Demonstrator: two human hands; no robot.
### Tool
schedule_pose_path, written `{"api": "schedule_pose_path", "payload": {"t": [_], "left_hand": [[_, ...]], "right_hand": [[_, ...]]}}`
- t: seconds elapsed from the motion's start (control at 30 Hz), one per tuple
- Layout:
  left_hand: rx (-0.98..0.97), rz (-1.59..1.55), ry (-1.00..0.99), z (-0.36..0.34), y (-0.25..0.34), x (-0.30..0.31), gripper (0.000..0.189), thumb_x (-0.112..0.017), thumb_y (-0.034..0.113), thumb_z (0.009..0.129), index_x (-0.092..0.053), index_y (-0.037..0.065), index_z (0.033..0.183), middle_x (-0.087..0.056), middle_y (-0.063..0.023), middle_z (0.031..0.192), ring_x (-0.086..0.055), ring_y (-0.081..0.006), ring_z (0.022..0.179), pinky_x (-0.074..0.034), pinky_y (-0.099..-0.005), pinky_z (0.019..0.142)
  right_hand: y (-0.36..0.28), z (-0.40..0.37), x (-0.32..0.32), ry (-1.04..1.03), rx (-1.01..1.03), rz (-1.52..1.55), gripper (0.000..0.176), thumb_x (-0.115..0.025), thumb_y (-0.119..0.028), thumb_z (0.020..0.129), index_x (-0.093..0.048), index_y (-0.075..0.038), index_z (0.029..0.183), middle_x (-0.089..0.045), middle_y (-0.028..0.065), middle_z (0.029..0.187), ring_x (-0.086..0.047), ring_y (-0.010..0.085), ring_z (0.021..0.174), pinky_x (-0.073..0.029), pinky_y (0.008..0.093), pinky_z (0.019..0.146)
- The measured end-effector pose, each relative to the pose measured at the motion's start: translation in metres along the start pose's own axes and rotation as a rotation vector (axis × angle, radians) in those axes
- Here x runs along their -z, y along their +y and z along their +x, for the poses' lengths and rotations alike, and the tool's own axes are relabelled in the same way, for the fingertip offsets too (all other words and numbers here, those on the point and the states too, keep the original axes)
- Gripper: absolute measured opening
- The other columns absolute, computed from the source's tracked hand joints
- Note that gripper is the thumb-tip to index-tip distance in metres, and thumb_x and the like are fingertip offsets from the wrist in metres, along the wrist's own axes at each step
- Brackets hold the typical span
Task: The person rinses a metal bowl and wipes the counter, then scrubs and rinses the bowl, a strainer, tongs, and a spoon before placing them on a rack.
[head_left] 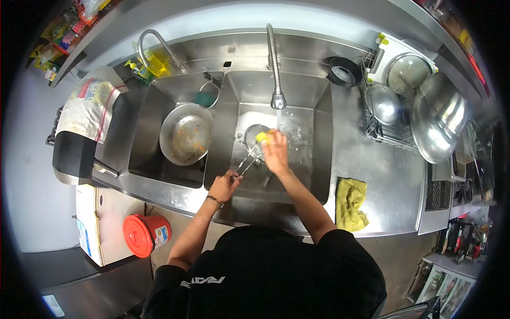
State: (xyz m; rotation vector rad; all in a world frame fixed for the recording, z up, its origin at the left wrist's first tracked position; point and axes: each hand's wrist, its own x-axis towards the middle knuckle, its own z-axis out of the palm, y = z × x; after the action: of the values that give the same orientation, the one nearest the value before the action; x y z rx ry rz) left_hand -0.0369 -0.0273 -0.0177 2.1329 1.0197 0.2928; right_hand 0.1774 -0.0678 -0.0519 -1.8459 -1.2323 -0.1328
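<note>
My left hand (224, 186) is closed around the handle end of a thin metal utensil (245, 163) with a round head, which looks like a strainer. It is over the right sink basin (305, 175). My right hand (275, 151) grips a yellow sponge (262, 137) against the round head, partly covering it. Just behind that hand hangs the faucet (278, 100), with water running from it. In the left basin lies a wide metal pan (183, 135) with orange food scraps on its bottom. A metal-rimmed container (209, 94) with a green scouring pad stands behind it.
A yellow-green cloth (351, 204) lies on the right counter. Behind it, a dish rack (392, 137) holds metal bowls and lids, beside a black pan (344, 72). Soap bottles (154, 64) stand back left. A red-lidded bucket (139, 236) sits below the counter at left.
</note>
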Motion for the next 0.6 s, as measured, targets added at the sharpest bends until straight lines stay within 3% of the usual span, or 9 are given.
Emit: {"api": "schedule_pose_path", "payload": {"t": [0.07,0.13,0.2,0.27,0.3,0.4,0.47,0.57,0.6], "left_hand": [[-0.059,-0.012,0.008,0.002,0.0,-0.002,0.023,-0.061,0.026,0.082,-0.052,0.005,0.088,-0.056,-0.0132,0.058,-0.057,-0.0292,0.053,-0.045,-0.0354,0.052],[-0.065,0.068,-0.044,0.001,0.003,0.007,0.023,-0.061,0.026,0.082,-0.052,0.005,0.088,-0.059,-0.0142,0.062,-0.06,-0.032,0.06,-0.046,-0.0385,0.055],[-0.038,0.087,-0.064,-0.003,0.006,0.011,0.023,-0.061,0.026,0.082,-0.052,0.005,0.087,-0.06,-0.0147,0.064,-0.06,-0.0333,0.062,-0.047,-0.0397,0.055],[-0.022,0.11,-0.078,0.001,0.005,0.016,0.023,-0.061,0.026,0.082,-0.052,0.005,0.087,-0.061,-0.0153,0.065,-0.061,-0.0346,0.065,-0.047,-0.0409,0.056],[-0.019,0.148,-0.085,0.001,0.002,0.016,0.023,-0.06,0.026,0.082,-0.051,0.005,0.088,-0.061,-0.0156,0.066,-0.061,-0.0351,0.066,-0.047,-0.0415,0.056],[-0.062,0.18,-0.094,-0.001,-0.004,0.019,0.024,-0.06,0.027,0.082,-0.051,0.006,0.088,-0.061,-0.0161,0.066,-0.06,-0.036,0.067,-0.048,-0.0429,0.057],[-0.117,0.168,-0.075,0.002,-0.005,0.02,0.024,-0.059,0.028,0.082,-0.051,0.006,0.089,-0.061,-0.0162,0.066,-0.06,-0.0363,0.067,-0.048,-0.0437,0.058],[-0.183,0.225,-0.027,0.005,-0.005,0.023,0.022,-0.061,0.024,0.081,-0.05,0.007,0.088,-0.059,-0.0159,0.063,-0.06,-0.0353,0.062,-0.047,-0.0415,0.054],[-0.159,0.283,-0.065,0.006,-0.003,0.028,0.022,-0.06,0.025,0.081,-0.05,0.007,0.088,-0.06,-0.0158,0.064,-0.06,-0.0353,0.063,-0.048,-0.0419,0.054]], "right_hand": [[-0.011,-0.003,0.01,-0.064,0.094,0.042,0.02,-0.052,-0.02,0.083,-0.056,-0.007,0.097,-0.05,0.0125,0.102,-0.048,0.0296,0.091,-0.037,0.0399,0.082],[0.007,0.002,0.011,-0.2,0.189,0.082,0.019,-0.052,-0.013,0.081,-0.053,-0.004,0.097,-0.048,0.0163,0.104,-0.044,0.0344,0.092,-0.036,0.0427,0.083],[0.018,0.007,0.003,-0.1,0.061,-0.108,0.017,-0.056,-0.015,0.076,-0.056,-0.007,0.09,-0.05,0.0137,0.097,-0.048,0.0301,0.088,-0.04,0.0388,0.078],[0.008,0.005,0.006,-0.044,0.083,0.157,0.015,-0.056,-0.012,0.073,-0.055,-0.006,0.087,-0.05,0.0141,0.092,-0.048,0.0321,0.085,-0.041,0.0394,0.075],[-0.011,0.009,0.017,-0.106,0.293,0.17,0.015,-0.055,-0.01,0.073,-0.055,-0.005,0.086,-0.05,0.014,0.089,-0.048,0.0335,0.084,-0.042,0.0407,0.074],[0.021,0.015,0.003,-0.216,0.185,0.145,0.016,-0.055,-0.01,0.072,-0.056,-0.006,0.087,-0.051,0.0122,0.088,-0.048,0.0324,0.084,-0.042,0.0409,0.075],[0.028,0.02,0.0,-0.076,0.061,0.124,0.016,-0.055,-0.008,0.071,-0.056,-0.008,0.087,-0.051,0.0119,0.089,-0.048,0.0315,0.084,-0.042,0.0407,0.076],[-0.013,0.022,0.021,-0.269,0.324,0.236,0.01,-0.055,-0.007,0.071,-0.053,-0.007,0.081,-0.051,0.0118,0.088,-0.049,0.0323,0.085,-0.042,0.042,0.074],[-0.007,0.026,0.018,-0.272,0.32,0.239,0.01,-0.055,-0.007,0.071,-0.053,-0.007,0.081,-0.051,0.0118,0.088,-0.049,0.0323,0.085,-0.042,0.042,0.074]]}}
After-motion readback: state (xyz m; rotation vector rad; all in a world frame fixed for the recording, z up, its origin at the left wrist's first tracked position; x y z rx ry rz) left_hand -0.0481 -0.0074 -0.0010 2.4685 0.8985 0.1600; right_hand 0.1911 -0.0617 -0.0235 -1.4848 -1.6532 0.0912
